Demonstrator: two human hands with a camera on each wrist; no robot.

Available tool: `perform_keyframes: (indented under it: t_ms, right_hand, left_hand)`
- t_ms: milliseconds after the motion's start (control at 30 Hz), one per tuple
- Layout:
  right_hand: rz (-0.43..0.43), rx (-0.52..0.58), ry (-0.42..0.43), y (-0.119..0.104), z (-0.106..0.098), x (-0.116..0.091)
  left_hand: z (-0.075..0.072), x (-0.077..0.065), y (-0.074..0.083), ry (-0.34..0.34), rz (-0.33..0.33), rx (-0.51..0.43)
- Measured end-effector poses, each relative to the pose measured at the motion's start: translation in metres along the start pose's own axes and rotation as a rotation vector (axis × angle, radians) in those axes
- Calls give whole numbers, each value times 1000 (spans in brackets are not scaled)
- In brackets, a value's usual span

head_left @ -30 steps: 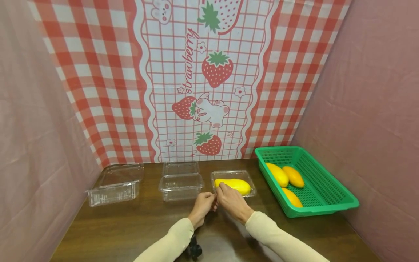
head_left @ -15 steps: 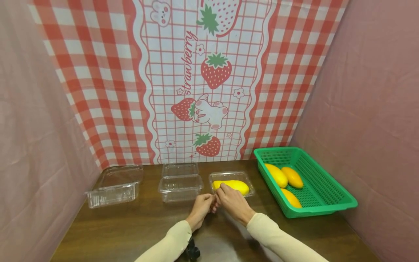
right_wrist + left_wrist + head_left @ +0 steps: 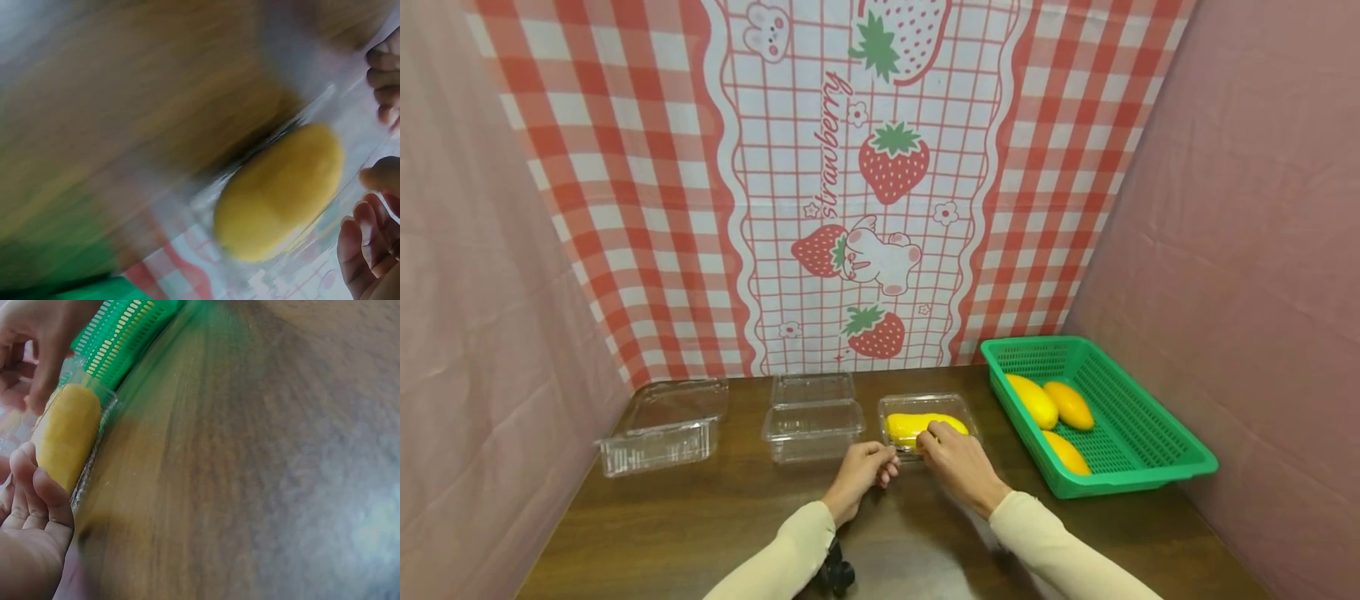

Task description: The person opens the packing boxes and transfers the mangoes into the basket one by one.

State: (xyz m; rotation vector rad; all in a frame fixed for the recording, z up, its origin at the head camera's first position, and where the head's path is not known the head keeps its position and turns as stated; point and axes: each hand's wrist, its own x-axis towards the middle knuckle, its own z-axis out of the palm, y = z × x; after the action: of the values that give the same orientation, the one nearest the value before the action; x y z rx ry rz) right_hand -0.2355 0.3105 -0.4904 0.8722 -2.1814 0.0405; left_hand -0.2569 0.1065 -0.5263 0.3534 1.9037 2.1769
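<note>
A yellow mango point(image 3: 913, 427) lies in a clear plastic clamshell box point(image 3: 925, 398), whose lid is folded down over it. At the near left corner of the box, my left hand point(image 3: 855, 475) pinches the rim between thumb and index finger, the other fingers loosely curled. My right hand point(image 3: 961, 468) has its bent fingers on the front rim, a little right of that corner, and pinches the edge. The right wrist view shows the mango point(image 3: 281, 194) through the plastic, with both hands at the right of the picture. Part of the front rim is hidden behind the hands.
Two more clear clamshell boxes stand with lids raised, one box point(image 3: 815, 429) left of the hands and another box point(image 3: 658, 442) farther left. A green basket point(image 3: 1150, 425) with several mangoes point(image 3: 1069, 406) is at the right. A black device point(image 3: 837, 573) hangs at the left wrist.
My right hand has shifted right along the front rim, away from the left hand, uncovering more of the mango's left part. The left hand has stayed at the corner.
</note>
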Motion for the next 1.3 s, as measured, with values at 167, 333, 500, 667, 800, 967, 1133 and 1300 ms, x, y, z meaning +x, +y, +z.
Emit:
perform_keyframes:
  t_ms: [167,333,500,667,800,967,1133,1300]
  right_hand:
    - [40,18,14,11,-5,-12]
    - [52,33,7,20,-8,-21]
    - [64,28,34,30,-11,-29]
    - [82,9,65,34,-13,-35]
    - [81,13,84,35,-14,-36]
    - [123,71,97,39,-16,-31]
    - [162,116,76,43,-21,-26]
    - [156,133,76,45,-23,-26]
  left_hand:
    - [0,-1,0,-5,2,21]
    - [-1,-2,1,-20,4,18]
    - [-4,-2,3,-38,5,23]
    - [-6,-2,3,-59,-2,48]
    - [-6,-2,3,-55,2,68]
    - [-6,-2,4,-42,11,74]
    - [-5,-2,5,-35,15,70]
    - [-4,-1,3,-18,18,64]
